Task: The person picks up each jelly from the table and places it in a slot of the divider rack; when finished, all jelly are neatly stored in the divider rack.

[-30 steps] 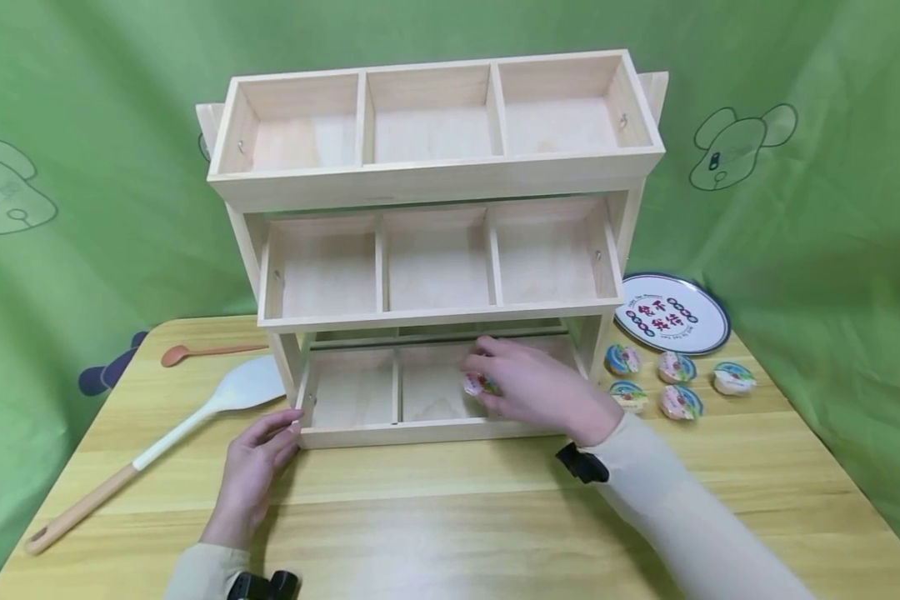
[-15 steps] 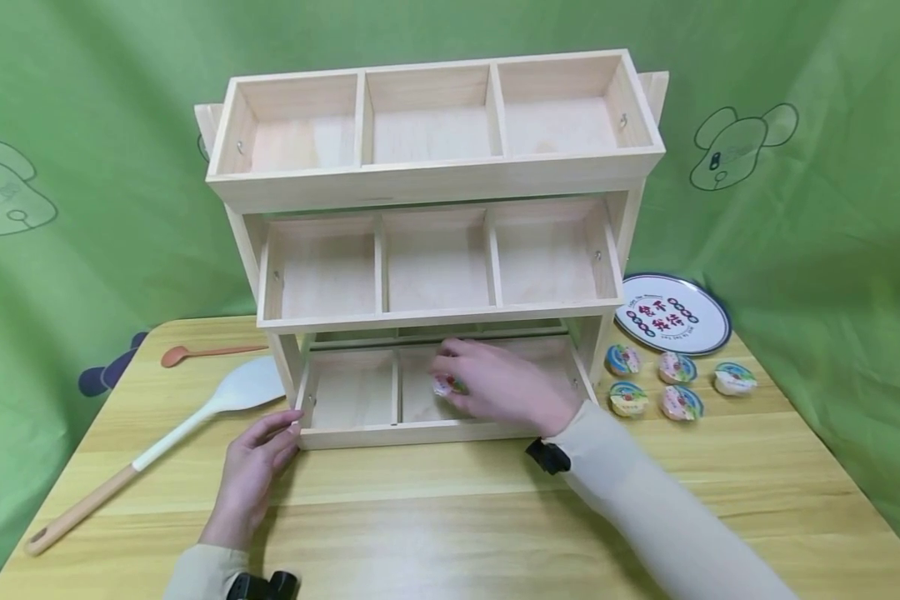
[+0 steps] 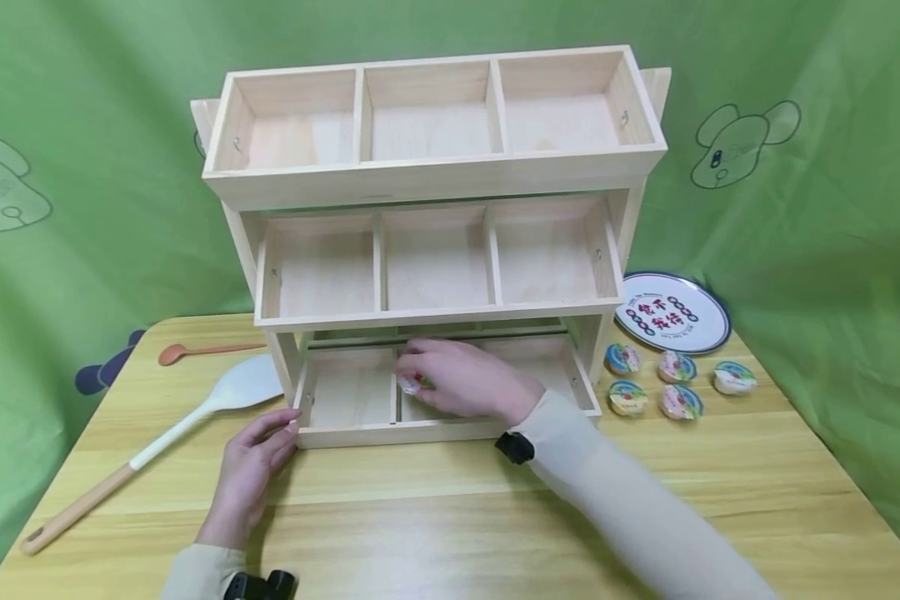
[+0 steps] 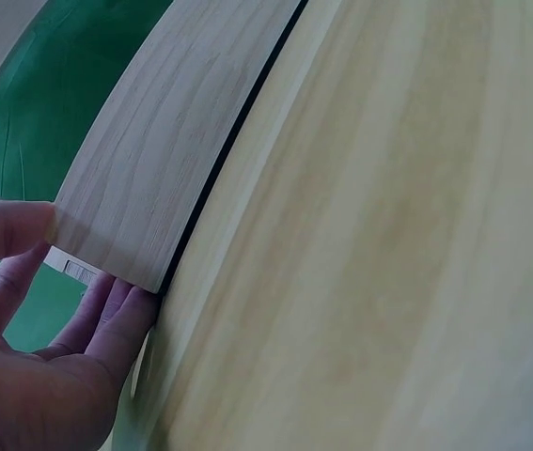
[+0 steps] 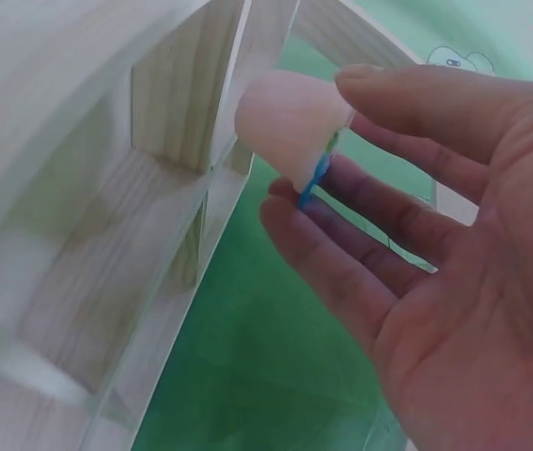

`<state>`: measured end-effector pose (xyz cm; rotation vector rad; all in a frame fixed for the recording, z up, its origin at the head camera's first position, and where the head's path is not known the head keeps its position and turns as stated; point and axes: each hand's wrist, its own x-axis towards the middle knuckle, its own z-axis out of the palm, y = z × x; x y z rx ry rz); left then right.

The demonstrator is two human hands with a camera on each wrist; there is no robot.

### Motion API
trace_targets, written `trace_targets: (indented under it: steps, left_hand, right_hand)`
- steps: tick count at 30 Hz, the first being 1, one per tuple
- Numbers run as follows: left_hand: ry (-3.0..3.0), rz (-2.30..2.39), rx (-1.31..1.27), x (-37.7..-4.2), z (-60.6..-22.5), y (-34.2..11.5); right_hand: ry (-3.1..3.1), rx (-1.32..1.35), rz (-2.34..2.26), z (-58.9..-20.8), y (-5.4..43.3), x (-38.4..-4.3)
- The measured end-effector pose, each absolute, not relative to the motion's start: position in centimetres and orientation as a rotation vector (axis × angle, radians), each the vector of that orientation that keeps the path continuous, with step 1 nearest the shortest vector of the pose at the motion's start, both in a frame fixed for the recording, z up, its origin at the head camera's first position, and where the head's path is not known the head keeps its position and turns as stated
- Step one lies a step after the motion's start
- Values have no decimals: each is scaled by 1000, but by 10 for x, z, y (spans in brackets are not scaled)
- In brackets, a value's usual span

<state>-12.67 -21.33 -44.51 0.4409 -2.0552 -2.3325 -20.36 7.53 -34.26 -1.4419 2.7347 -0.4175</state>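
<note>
Across the whole back, from 9 through 12 to 3 o'clock in the head view: green cloth backdrop [image 3: 810, 225], printed with cartoon heads. At 6: pale yellow wood-grain table [image 3: 420, 517]. Centre to 12: three-tier rack of bare pale wood [image 3: 435, 183], its lowest tray [image 3: 375, 436] low-fronted and nearest the person. At 8: white turner with tan wooden handle [image 3: 168, 437], blade toward 2. At 3: round white plate, dark-rimmed, red-lettered [image 3: 699, 330]. At 8, nearer the centre: bare left hand [image 3: 253, 461], thumb and fingers gripping the lowest tray's corner, presumably to steady it. At 6, just below centre: bare right hand [image 3: 468, 383], pinching one cup over that tray. Just below 9: orange-brown spoon [image 3: 198, 350], bowl toward 9. Between 3 and 4: five small film-lidded cups [image 3: 682, 402], loosely grouped, likely for easy reach. Last, the pinched item: pink tapered cup, printed film lid [image 5: 285, 122], on the 3 o'clock side of the tray's visible divider; held near the rim, perhaps to spare its body. In the right wrist view its base points toward 10, lid toward the palm, long axis 10 to 4.
</note>
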Motion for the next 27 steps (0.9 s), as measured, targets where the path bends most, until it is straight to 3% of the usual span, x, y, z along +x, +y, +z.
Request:
trace_targets:
  steps: [27]
  left_hand:
    - [-2032,-2349,415,-126,-446,-215]
  right_hand:
    - [2656,-1403,-396,-377,-9,-213]
